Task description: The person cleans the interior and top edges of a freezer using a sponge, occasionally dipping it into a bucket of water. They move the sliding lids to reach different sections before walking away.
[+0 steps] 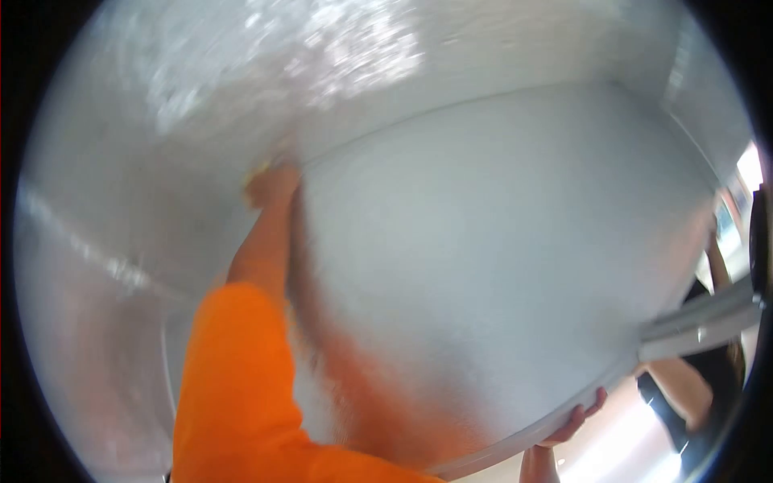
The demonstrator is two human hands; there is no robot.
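Observation:
My left hand (274, 183), at the end of a bare forearm and an orange sleeve, reaches deep into a large silvery metal box and is pressed near the inner corner. Its fingers are closed and smeared by motion. A small yellowish, sponge-like piece (256, 174) shows at their edge. The smooth grey panel (483, 225) beside it carries a blurred orange reflection of the sleeve. Low on the right, what appears to be my right hand (570, 427) has its fingers curled on the box's pale rim (515, 439).
Shiny, uneven wet-looking or crinkled metal (354, 48) glares at the top. A grey bar or frame edge (700, 326) juts in at right. Beyond it is a person in dark clothing (717, 386), with a bare arm by the rim. Bright light (616, 451) shows outside the box.

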